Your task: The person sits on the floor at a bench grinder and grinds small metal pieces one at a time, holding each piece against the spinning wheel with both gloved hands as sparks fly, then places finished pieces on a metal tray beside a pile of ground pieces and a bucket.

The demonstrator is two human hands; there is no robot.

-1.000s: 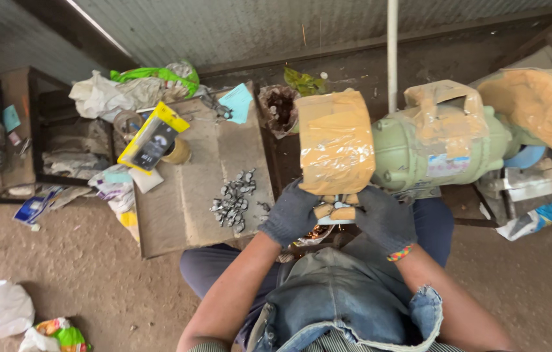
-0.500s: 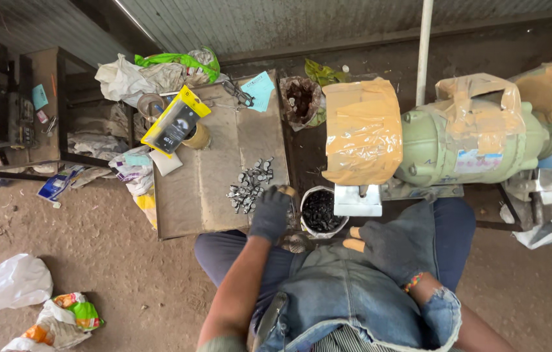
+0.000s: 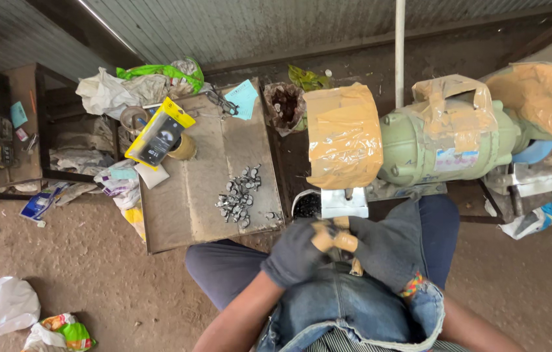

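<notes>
Small tan piece [image 3: 325,238] pinched between both gloved hands, just below the grinder's metal rest [image 3: 344,203]. Left hand [image 3: 294,253] and right hand [image 3: 383,248] both closed on it, fingertips meeting. Long axis unclear. Pile of metal bits [image 3: 238,195] left of the rest, nearer left hand.

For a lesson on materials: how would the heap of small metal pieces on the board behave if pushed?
The metal pieces lie loose, so they would probably scatter rather than move together. Being small, each is likely light; some may slide off the flat board.
</notes>
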